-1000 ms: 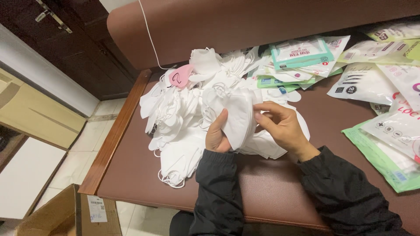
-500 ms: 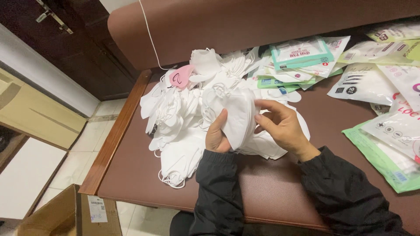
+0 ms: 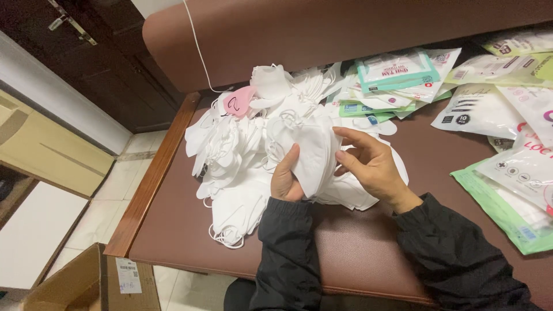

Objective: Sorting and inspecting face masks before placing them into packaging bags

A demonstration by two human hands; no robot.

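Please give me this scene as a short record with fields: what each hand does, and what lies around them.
left hand: holds a folded white face mask from below
right hand: fingers touch the same mask's right edge
under the hands: pile of loose white masks, one pink mask at its far side
right of pile: sealed mask packets
surface: brown padded bench
floor, lower left: open cardboard box

Flat plastic packets lay across the bench's right side: a teal-framed white packet at the top, white pouches beside it, and a green-edged packet at the right edge. A white label, possibly a shipping sticker, sat on the cardboard box on the floor.
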